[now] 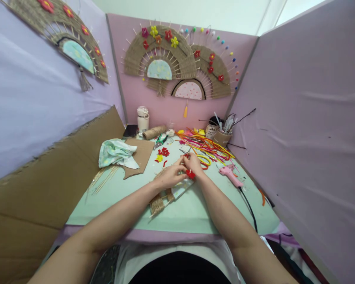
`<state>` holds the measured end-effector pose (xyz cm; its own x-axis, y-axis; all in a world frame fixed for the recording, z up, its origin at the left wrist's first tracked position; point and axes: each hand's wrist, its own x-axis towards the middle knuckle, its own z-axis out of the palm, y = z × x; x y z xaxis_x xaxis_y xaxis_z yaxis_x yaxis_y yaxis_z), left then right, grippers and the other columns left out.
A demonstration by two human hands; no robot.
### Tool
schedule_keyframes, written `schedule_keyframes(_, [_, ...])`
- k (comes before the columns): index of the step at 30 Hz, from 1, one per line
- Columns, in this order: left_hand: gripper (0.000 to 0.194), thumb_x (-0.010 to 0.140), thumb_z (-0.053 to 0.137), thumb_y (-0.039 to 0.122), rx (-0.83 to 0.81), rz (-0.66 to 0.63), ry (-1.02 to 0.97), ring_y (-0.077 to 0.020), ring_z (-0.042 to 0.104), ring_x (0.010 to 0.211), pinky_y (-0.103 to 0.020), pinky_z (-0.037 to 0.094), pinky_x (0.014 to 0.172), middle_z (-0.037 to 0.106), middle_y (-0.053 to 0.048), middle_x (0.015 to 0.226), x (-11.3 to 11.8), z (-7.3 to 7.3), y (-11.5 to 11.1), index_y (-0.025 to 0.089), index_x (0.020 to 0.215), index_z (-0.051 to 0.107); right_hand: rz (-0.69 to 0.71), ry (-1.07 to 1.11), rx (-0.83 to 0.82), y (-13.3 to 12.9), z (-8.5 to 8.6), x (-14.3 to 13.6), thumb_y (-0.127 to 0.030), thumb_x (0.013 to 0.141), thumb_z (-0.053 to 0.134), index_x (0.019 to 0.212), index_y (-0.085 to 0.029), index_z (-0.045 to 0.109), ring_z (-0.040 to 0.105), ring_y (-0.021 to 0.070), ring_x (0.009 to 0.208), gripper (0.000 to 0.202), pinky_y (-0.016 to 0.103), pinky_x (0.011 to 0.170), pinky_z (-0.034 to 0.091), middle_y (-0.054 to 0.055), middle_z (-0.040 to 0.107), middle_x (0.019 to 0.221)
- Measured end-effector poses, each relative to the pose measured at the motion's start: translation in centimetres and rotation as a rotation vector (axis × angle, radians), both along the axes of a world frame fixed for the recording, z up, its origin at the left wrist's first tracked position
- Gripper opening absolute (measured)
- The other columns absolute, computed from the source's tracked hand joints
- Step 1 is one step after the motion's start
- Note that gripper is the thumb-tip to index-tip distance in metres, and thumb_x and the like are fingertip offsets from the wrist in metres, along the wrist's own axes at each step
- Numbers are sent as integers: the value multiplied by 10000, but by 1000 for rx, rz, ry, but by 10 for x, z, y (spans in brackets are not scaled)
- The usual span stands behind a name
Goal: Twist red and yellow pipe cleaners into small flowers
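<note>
My left hand (173,176) and my right hand (193,163) meet over the middle of the table, fingers pinched on a small piece of red pipe cleaner (186,156). Another fuzzy red pipe-cleaner piece (190,174) shows between the left fingers and the right palm. Thin metal tips (183,151), like scissors, show just beyond the fingers; whether a hand touches them I cannot tell. Beneath my hands and forearms lies a small fan of sticks woven with twine (157,204), partly hidden. Red pipe-cleaner flowers (163,152) and a yellow one (159,158) lie beyond my left hand.
A pink glue gun (231,176) with a black cord lies right. Loose pipe cleaners (208,146) spread behind my hands, near a pot of tools (223,138). Green-handled pliers (160,141), twine roll (154,132), white cup (142,119), cardboard (140,156) and patterned cloth (116,153) stand or lie left.
</note>
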<state>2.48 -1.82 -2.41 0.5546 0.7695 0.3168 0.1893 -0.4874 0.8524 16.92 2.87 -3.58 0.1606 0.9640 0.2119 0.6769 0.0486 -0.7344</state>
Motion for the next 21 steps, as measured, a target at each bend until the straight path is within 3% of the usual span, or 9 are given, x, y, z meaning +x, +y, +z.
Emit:
schedule_keyframes(6, [262, 694, 671, 416, -110, -1, -170, -266, 368, 1298, -411, 256, 1072, 451, -132, 1366, -8, 8, 8, 173, 791, 688, 45, 12, 70, -3, 0, -9, -281, 797, 503, 1058, -139, 556, 605, 183, 694, 302, 271, 652, 428, 66, 658, 759])
schedule_keyframes(9, [238, 693, 667, 389, -124, 127, -256, -276, 444, 1233, -425, 332, 1014, 487, -135, 1333, -11, 7, 16, 162, 762, 672, -31, -67, 127, -2, 2, 1, -250, 772, 526, 1128, -122, 503, 600, 211, 730, 378, 300, 680, 427, 75, 645, 760])
schedule_keyframes(12, [215, 709, 643, 357, -40, 334, -309, -236, 583, 1005, -389, 416, 913, 659, -107, 1058, -20, 6, 27, 154, 775, 672, -85, -216, 148, 3, -1, 18, -177, 754, 503, 1000, -143, 566, 589, 231, 756, 256, 322, 698, 415, 94, 630, 758])
schedule_keyframes(14, [176, 723, 622, 325, 58, 456, -323, -199, 600, 865, -347, 448, 830, 678, -61, 869, -29, 7, 33, 168, 778, 677, -55, -274, 137, 7, -5, 27, -146, 739, 503, 847, -170, 608, 580, 225, 743, 152, 317, 689, 409, 90, 612, 721])
schedule_keyframes(18, [86, 728, 606, 244, 287, 554, -278, -168, 571, 812, -303, 444, 776, 630, -40, 799, -42, 9, 40, 184, 707, 663, 53, -287, 118, 10, -10, 33, -140, 701, 560, 610, -177, 603, 573, 206, 711, 107, 295, 657, 408, 75, 569, 645])
schedule_keyframes(21, [76, 738, 595, 222, 381, 577, -252, -157, 556, 805, -296, 439, 773, 596, -34, 797, -44, 8, 41, 192, 706, 657, 59, -179, 209, 6, -2, 25, -184, 733, 548, 687, -163, 646, 580, 210, 782, 110, 307, 701, 421, 101, 615, 776])
